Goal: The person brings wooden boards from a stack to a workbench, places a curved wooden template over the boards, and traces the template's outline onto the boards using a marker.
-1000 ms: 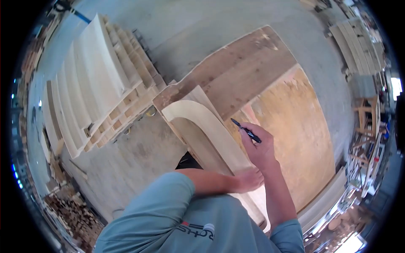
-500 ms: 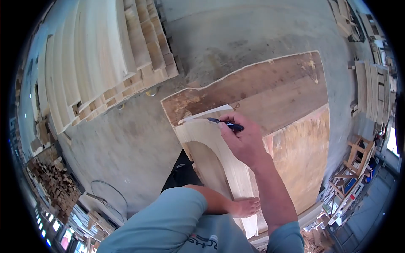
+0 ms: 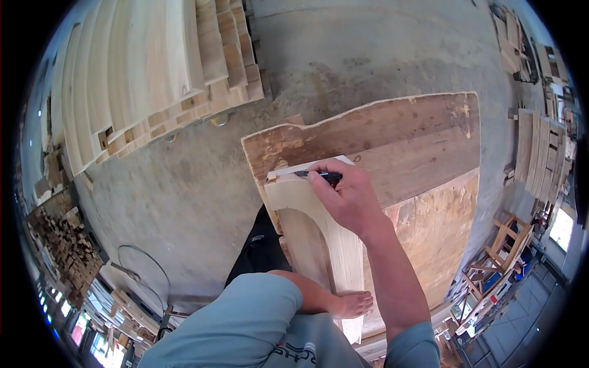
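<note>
In a woodworking shop, I pinch a black marker (image 3: 332, 177) between the thumb and bent fingers of my right hand (image 3: 351, 197), its long axis running crosswise before me and its tip pointing left. The tip is at the far end of a curved pale wooden piece (image 3: 345, 248), beside a thin pale strip (image 3: 292, 168); whether it touches the wood, I cannot tell. The piece lies lengthwise from that far end back toward my body, on a brown worktop (image 3: 423, 129). My right hand is nearer its far end, while my left hand (image 3: 354, 305) rests on the near part, fingers close together and holding nothing. Beyond, to the left, pale curved boards (image 3: 138, 61) stand stacked above the concrete floor (image 3: 196, 184).
</note>
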`<action>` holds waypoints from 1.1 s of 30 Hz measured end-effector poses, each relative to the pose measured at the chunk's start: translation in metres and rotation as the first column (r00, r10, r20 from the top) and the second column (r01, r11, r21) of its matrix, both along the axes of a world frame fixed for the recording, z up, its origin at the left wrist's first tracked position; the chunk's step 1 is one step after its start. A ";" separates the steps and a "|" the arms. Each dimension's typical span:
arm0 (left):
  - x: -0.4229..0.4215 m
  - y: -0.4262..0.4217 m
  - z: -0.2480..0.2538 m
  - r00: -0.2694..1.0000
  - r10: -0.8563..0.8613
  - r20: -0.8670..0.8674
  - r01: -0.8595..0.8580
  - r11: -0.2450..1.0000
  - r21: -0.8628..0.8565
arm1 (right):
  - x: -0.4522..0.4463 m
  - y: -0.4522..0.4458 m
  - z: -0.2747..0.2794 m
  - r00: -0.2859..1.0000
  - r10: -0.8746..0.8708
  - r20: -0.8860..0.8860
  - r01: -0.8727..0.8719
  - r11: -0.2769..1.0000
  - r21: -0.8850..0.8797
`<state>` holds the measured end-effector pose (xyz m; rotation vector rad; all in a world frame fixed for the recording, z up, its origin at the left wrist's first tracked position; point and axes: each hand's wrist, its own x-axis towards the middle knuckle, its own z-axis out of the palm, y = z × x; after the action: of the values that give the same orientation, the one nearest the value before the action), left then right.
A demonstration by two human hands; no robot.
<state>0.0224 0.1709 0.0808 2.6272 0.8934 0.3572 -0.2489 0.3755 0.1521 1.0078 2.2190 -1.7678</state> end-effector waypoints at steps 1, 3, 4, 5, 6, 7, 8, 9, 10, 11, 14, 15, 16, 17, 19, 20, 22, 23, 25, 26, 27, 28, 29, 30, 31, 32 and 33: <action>-0.001 0.000 0.001 1.000 -0.006 -0.020 0.006 1.000 -0.003 | -0.001 -0.002 -0.001 1.000 -0.011 -0.023 0.011 1.000 0.001; -0.002 0.000 0.001 0.999 -0.013 -0.039 0.013 1.000 -0.006 | 0.000 -0.002 -0.004 0.999 -0.023 -0.045 0.023 1.000 0.000; -0.004 -0.001 -0.001 1.000 0.012 0.013 -0.011 1.000 -0.019 | 0.001 -0.001 -0.006 0.998 -0.002 -0.064 0.004 1.000 0.027; -0.004 -0.002 -0.001 0.997 0.037 0.065 -0.035 0.999 -0.033 | 0.002 -0.001 -0.007 0.996 0.018 -0.082 -0.014 0.999 0.053; -0.002 -0.002 -0.001 0.997 0.036 0.067 -0.034 0.999 -0.034 | 0.005 0.002 -0.003 0.997 0.018 -0.080 -0.014 0.999 0.052; -0.001 -0.002 -0.002 0.996 0.042 0.076 -0.040 0.999 -0.034 | 0.007 0.006 0.003 0.999 0.033 -0.007 -0.032 0.997 0.067; -0.001 -0.001 -0.002 0.995 0.048 0.084 -0.046 0.998 -0.035 | 0.009 0.009 0.007 0.997 0.047 0.067 -0.052 0.995 0.081; -0.003 0.000 -0.002 0.995 0.049 0.085 -0.046 0.998 -0.034 | 0.011 0.009 0.007 0.997 0.047 0.067 -0.053 0.995 0.082; -0.008 0.001 0.000 0.996 0.029 0.088 -0.025 0.999 -0.040 | 0.014 0.008 0.006 0.998 0.056 0.033 -0.060 0.988 0.143; -0.009 0.002 0.002 0.996 0.006 0.093 -0.002 0.999 -0.044 | 0.018 0.008 0.006 0.998 0.063 0.001 -0.062 0.977 0.204; -0.006 0.001 0.004 0.998 0.020 0.053 -0.018 0.999 -0.029 | 0.022 0.006 0.004 0.999 0.032 -0.003 -0.031 0.983 0.183; -0.006 0.000 0.003 0.998 0.016 0.053 -0.015 0.999 -0.029 | 0.022 0.006 0.006 1.000 0.028 -0.003 -0.027 0.983 0.183; -0.007 -0.001 0.001 0.996 0.041 0.075 -0.039 0.999 -0.019 | 0.022 0.006 0.009 0.999 0.049 0.005 -0.049 0.979 0.200; -0.008 -0.002 0.001 0.993 0.065 0.097 -0.064 0.998 -0.009 | 0.022 0.006 0.011 0.997 0.069 0.014 -0.071 0.974 0.216; -0.014 -0.001 0.001 0.992 0.071 0.107 -0.071 0.997 0.000 | 0.025 0.005 0.012 0.997 0.073 0.001 -0.071 0.970 0.232; -0.014 -0.001 0.002 0.990 0.080 0.116 -0.081 0.997 0.010 | 0.027 0.005 0.012 0.997 0.080 -0.011 -0.074 0.965 0.250; -0.007 -0.002 0.001 0.993 0.064 0.100 -0.064 0.998 0.005 | 0.029 0.005 0.013 0.996 0.087 -0.009 -0.081 0.958 0.275; -0.003 -0.003 0.000 0.995 0.051 0.080 -0.051 0.999 -0.001 | 0.029 0.004 0.013 0.995 0.098 -0.011 -0.090 0.950 0.299; -0.002 -0.003 -0.001 0.994 0.065 0.084 -0.064 0.998 -0.011 | 0.032 0.005 0.013 0.995 0.095 -0.015 -0.086 0.947 0.309; -0.004 -0.003 -0.001 0.993 0.081 0.087 -0.080 0.997 -0.021 | 0.033 0.005 0.013 0.995 0.096 -0.020 -0.084 0.944 0.321; -0.007 -0.002 0.001 0.993 0.078 0.088 -0.077 0.997 -0.020 | 0.035 0.006 0.014 0.996 0.092 -0.020 -0.081 0.943 0.322; -0.013 0.001 0.005 0.996 0.061 0.069 -0.060 0.998 -0.016 | 0.038 0.006 0.014 0.996 0.087 -0.027 -0.074 0.944 0.322; -0.016 0.003 0.007 0.998 0.044 0.049 -0.043 0.999 -0.013 | 0.038 0.007 0.015 0.996 0.083 -0.035 -0.067 0.944 0.322; -0.010 0.001 0.004 0.998 0.041 0.050 -0.040 0.999 -0.012 | 0.036 0.006 0.016 0.996 0.080 -0.034 -0.065 0.944 0.323; 0.001 -0.003 -0.002 0.998 0.055 0.042 -0.054 0.998 -0.020 | 0.032 0.005 0.020 0.998 0.065 0.016 -0.067 0.956 0.284; 0.004 -0.005 -0.002 0.997 0.066 0.036 -0.065 0.997 -0.028 | 0.031 0.004 0.022 0.996 0.050 0.067 -0.065 0.967 0.245; 0.005 -0.006 -0.003 0.997 0.059 0.039 -0.058 0.998 -0.025 | 0.033 0.005 0.022 0.997 0.043 0.071 -0.059 0.967 0.247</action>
<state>0.0272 0.1651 0.0780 2.5669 0.9571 0.4096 -0.2158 0.3810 0.1741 1.0261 2.4466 -1.4391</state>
